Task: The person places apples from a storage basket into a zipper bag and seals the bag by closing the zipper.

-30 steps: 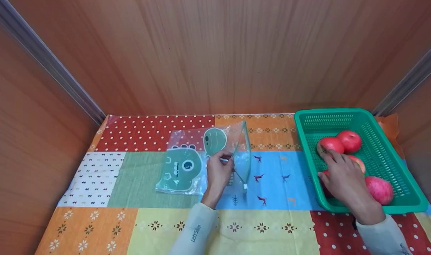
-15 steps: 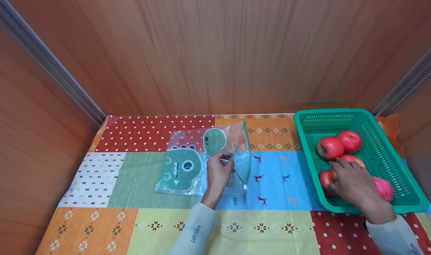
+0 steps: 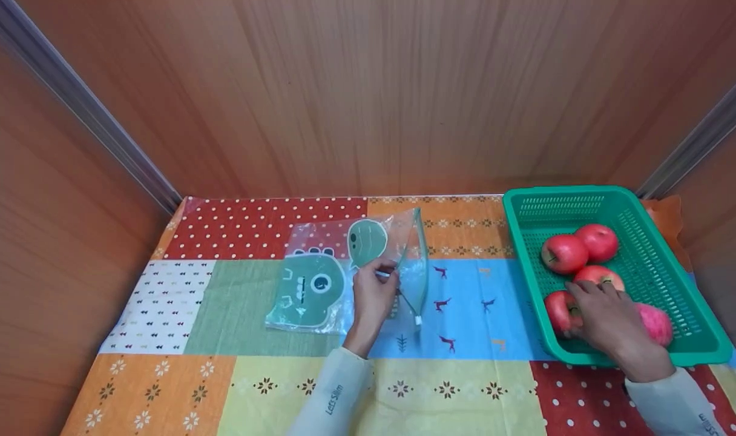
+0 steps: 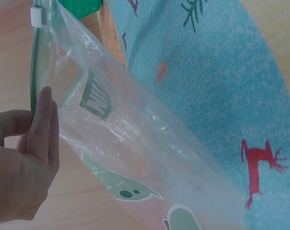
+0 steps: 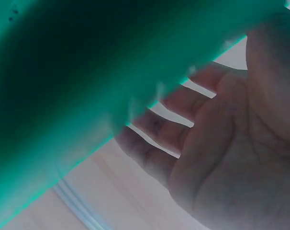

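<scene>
My left hand pinches the open-side edge of a clear zip bag printed with green cartoon figures. In the left wrist view, the thumb and fingers of the left hand hold the bag's green zip edge, below its white slider. My right hand is inside a green basket, over the apples. Its fingertips are by the front-left apple and the middle apple. In the right wrist view, the palm of the right hand is bare, and the basket's blurred wall hides its fingertips.
Two more apples lie farther back in the basket, one red apple against another apple. A pinker apple sits at the front right. A patchwork cloth covers the table, with wooden panels behind and at both sides.
My right hand has drawn back from the rear-left apple toward the front of the basket, uncovering the front-left and middle apples. The left hand and bag have stayed in place.
</scene>
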A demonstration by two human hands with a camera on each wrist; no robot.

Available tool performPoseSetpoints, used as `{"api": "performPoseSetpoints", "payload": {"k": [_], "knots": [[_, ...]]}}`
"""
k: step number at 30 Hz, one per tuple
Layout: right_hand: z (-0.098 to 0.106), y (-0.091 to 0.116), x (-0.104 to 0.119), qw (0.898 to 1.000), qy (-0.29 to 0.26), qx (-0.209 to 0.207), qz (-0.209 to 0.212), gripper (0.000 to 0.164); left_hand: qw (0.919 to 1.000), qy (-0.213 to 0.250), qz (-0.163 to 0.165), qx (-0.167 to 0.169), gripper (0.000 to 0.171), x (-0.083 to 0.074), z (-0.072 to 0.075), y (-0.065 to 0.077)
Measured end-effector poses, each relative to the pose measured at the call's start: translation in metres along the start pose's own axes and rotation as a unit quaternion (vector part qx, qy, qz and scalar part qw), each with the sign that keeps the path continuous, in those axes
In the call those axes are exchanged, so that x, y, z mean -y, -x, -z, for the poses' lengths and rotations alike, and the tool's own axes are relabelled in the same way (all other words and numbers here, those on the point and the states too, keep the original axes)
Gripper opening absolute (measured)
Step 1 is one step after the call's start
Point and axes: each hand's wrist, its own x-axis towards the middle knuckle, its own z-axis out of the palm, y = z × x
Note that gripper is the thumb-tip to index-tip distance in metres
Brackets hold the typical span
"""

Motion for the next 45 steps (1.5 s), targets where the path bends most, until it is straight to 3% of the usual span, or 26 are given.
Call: {"api": "performPoseSetpoints", "payload": {"k": [9,19,29,45], "knots": [[-0.006,-0.002,0.000,1.000,0.012,0.008,0.001,0.074,0.9999,-0.014,0.001,-0.001,0.011,0.001,0.000,0.000],[-0.009,-0.004,-0.001,0.999,0.021,0.029,0.010,0.082,0.9999,0.009,-0.012,-0.001,0.011,0.002,-0.001,-0.002],[-0.012,-0.005,-0.003,0.999,0.030,-0.001,0.029,0.073,0.9999,0.009,-0.006,0.006,0.012,0.002,-0.002,-0.002],[0.009,-0.003,0.000,0.998,0.032,-0.032,0.031,0.088,0.9999,0.014,-0.001,0.004,0.012,0.002,-0.002,-0.002]]}}
